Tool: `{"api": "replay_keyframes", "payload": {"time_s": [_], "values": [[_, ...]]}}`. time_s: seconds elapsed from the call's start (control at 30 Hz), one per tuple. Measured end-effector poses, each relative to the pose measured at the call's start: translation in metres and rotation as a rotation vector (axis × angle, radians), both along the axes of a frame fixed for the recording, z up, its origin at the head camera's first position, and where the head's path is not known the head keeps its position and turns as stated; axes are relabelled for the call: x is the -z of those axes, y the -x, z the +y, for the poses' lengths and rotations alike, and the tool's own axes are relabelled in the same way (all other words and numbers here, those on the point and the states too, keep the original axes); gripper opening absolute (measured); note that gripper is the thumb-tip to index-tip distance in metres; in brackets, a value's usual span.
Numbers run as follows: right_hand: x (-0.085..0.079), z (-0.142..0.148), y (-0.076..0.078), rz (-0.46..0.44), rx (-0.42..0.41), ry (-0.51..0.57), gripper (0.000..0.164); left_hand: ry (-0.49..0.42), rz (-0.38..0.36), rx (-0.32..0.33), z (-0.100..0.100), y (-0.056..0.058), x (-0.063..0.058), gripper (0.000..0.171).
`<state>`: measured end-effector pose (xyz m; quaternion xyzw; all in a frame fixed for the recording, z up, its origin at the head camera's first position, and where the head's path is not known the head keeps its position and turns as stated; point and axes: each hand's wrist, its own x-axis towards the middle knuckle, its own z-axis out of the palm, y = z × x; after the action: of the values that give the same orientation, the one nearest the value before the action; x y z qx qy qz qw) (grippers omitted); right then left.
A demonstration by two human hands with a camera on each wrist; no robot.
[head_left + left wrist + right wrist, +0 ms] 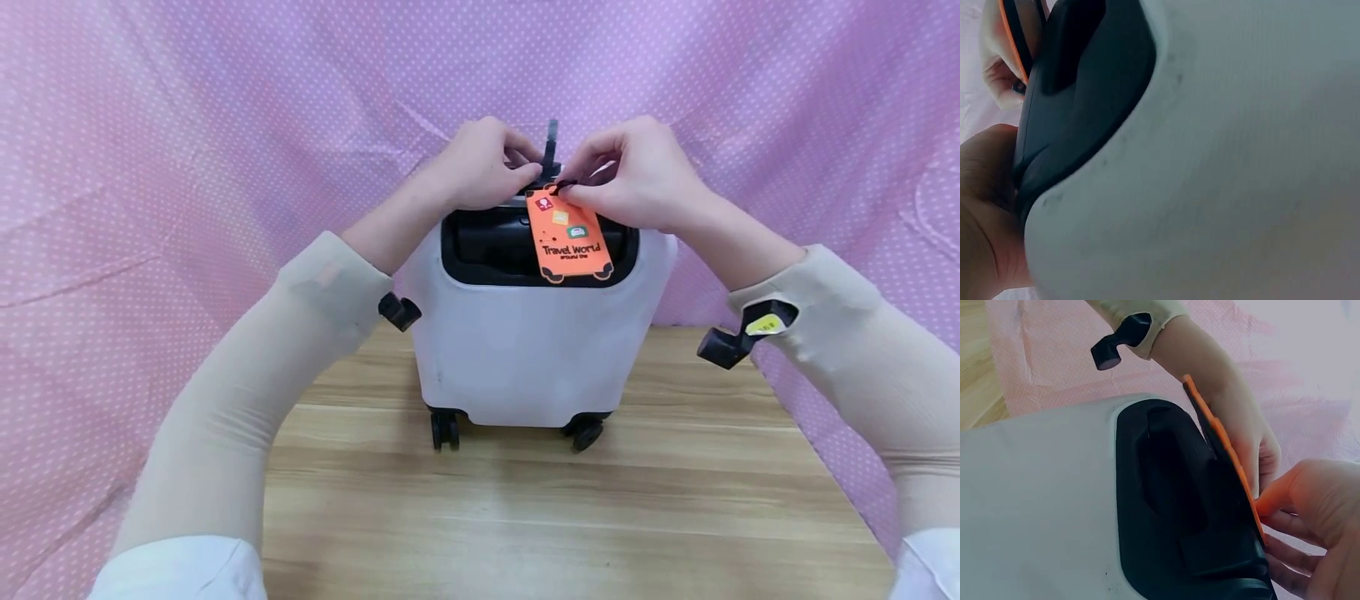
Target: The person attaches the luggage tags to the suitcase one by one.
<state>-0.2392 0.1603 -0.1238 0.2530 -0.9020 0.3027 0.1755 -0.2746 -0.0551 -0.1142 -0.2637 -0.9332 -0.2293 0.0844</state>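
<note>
A white suitcase [525,350] stands upright with its black recessed top panel [487,242] towards me. An orange luggage tag [570,237] printed "Travel World" hangs over that panel. With thumb and fingers, my right hand [637,175] pinches the tag's dark loop at its top end. A narrow black strap [551,142] sticks up between the hands. My left hand [487,162] has its thumb and curled fingers at the strap's base, pinching it by the suitcase's top. In the right wrist view the tag [1229,450] shows edge-on, close to the right fingers [1275,494].
The suitcase's black wheels [445,431] rest on a wood-grain surface [525,517]. Pink dotted cloth [300,83] hangs behind and at both sides. Black camera mounts [400,311] stick out from both beige sleeves.
</note>
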Motion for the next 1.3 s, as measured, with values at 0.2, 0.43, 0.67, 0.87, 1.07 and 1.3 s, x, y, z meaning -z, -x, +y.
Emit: {"api": "replay_keyframes", "payload": {"time_s": [0.2, 0.43, 0.67, 0.87, 1.07, 1.3], "values": [[-0.001, -0.003, 0.007, 0.065, -0.027, -0.016, 0.012, -0.179, 0.039, 0.077, 0.006, 0.005, 0.009, 0.02], [-0.001, -0.006, 0.009, 0.17, -0.054, -0.021, 0.011, -0.354, 0.073, 0.149, 0.006, 0.006, 0.013, 0.014], [0.009, -0.004, 0.012, 0.312, -0.164, 0.17, 0.016, -0.339, 0.114, 0.079, 0.011, 0.003, 0.014, 0.015], [0.021, -0.002, 0.015, 0.249, -0.234, 0.353, 0.017, -0.323, 0.164, 0.073, 0.016, -0.002, 0.018, 0.017], [0.027, 0.0, 0.015, 0.23, -0.301, 0.464, 0.016, -0.318, 0.205, 0.096, 0.018, -0.004, 0.021, 0.02], [0.028, 0.002, 0.016, 0.248, -0.36, 0.48, 0.018, -0.243, 0.29, 0.078, 0.02, -0.007, 0.022, 0.023]]}}
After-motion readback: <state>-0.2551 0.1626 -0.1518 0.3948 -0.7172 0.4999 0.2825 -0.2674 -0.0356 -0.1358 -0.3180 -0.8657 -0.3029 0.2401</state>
